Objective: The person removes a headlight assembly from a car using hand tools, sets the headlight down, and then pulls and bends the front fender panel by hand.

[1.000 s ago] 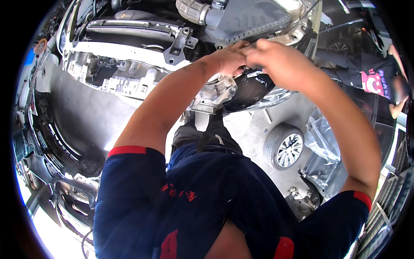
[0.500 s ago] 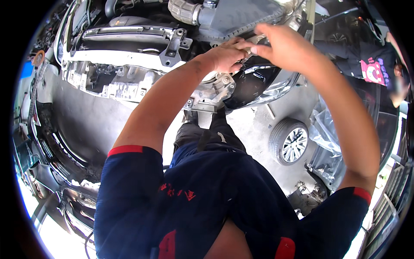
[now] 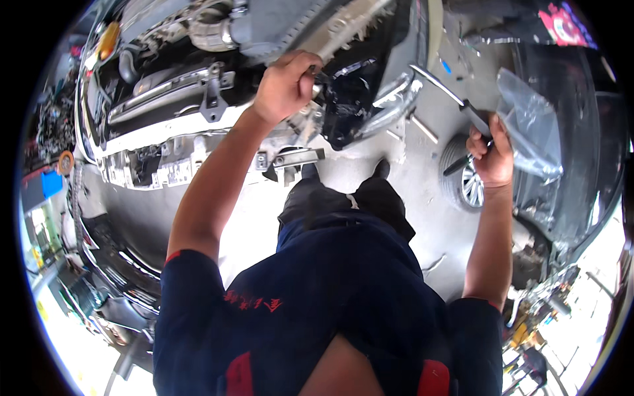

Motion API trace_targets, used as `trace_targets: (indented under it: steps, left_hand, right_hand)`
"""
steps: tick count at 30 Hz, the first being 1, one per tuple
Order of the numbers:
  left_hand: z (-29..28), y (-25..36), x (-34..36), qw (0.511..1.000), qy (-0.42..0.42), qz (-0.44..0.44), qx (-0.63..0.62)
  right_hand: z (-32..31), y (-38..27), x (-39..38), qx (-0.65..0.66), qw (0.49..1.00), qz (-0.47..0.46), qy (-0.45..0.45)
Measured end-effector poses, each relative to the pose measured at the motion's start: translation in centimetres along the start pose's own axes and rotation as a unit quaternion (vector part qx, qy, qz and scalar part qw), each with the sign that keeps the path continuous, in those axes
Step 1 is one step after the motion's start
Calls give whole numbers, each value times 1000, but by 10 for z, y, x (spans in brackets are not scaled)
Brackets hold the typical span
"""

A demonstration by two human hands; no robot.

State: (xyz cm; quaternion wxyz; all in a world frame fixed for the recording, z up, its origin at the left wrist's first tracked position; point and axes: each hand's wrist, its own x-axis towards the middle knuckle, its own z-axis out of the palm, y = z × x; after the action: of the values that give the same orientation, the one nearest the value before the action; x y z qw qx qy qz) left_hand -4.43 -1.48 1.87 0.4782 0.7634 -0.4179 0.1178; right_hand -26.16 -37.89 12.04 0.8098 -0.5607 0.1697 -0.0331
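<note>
My left hand (image 3: 282, 89) is closed at the front of an opened car, beside a dark glossy headlamp housing (image 3: 350, 96); what its curled fingers grip is mostly hidden. My right hand (image 3: 490, 152) holds a long tool (image 3: 477, 119) with a dark handle and silver shaft, angled toward the headlamp, its tip out over the floor. A second dark handle or bar juts down-left from that same hand. A metal crossbeam (image 3: 165, 135) with brackets runs left of my left hand, below the engine bay.
A detached wheel (image 3: 454, 195) lies behind my right hand, near clear plastic sheeting (image 3: 528, 132) on a dark car panel (image 3: 574, 191). A removed black bumper (image 3: 119, 277) is at left. Short rods (image 3: 422, 129) lie on the floor. Another person's dark shirt with pink print (image 3: 561, 23) shows top right.
My hands have separated: the right moved down and rightward, now showing a long tool; the left shifted up-left and curled. My view has turned, lowering the other person out of much of view.
</note>
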Motion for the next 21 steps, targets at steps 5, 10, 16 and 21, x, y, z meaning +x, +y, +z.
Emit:
trace_targets:
  steps: [5,10,16,21]
  left_hand:
    - [100,102,-44,957,-142,-142,-209]
    - [290,111,-93,686,-275,-555,-383]
    - [504,67,-149,515,-188,-745,-380]
    - [610,35,-160,440,-74,-793,-415]
  right_hand:
    - [-125,109,-71,162,939,72,295]
    - [-214,171,-112,147,882,137,426]
    - [-288,216,-156,107,862,199,454]
    - [-333,236,-193,96,853,249,447]
